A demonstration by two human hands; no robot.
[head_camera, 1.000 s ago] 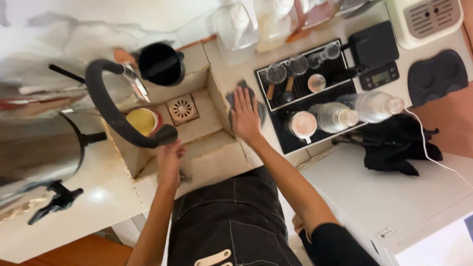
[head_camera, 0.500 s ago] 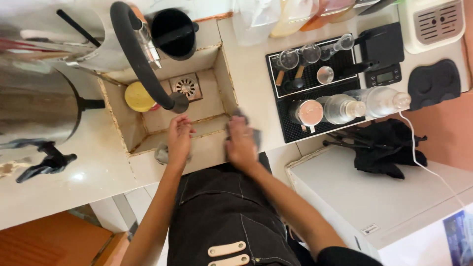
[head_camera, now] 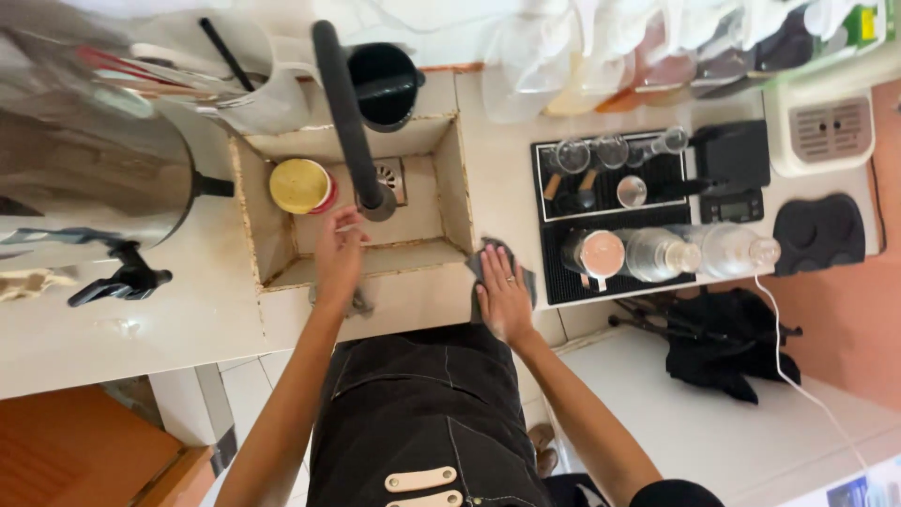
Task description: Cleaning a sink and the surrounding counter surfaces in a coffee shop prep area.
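Note:
My right hand [head_camera: 504, 299] presses flat on a grey cloth [head_camera: 493, 256] on the white counter, at the sink's front right corner. My left hand [head_camera: 338, 258] reaches over the front rim of the small square sink [head_camera: 449, 188], fingers apart under the black curved tap [head_camera: 345, 113]; whether it holds something small I cannot tell. A yellow-topped cup [head_camera: 300, 186] stands in the sink's left part, beside the drain [head_camera: 389, 174]. A small grey thing [head_camera: 358, 302] lies on the sink's front ledge by my left wrist.
A big steel urn [head_camera: 89, 178] with a black spout stands at the left. A black mat [head_camera: 610, 211] to the right carries glasses, bottles and a scale. A black jug [head_camera: 380, 84] is behind the sink. A dark cloth [head_camera: 727, 343] lies on a lower white surface at the right.
My right hand has moved the cloth right, from the sink's front ledge onto the counter corner. My left hand has gone forward over the sink under the tap.

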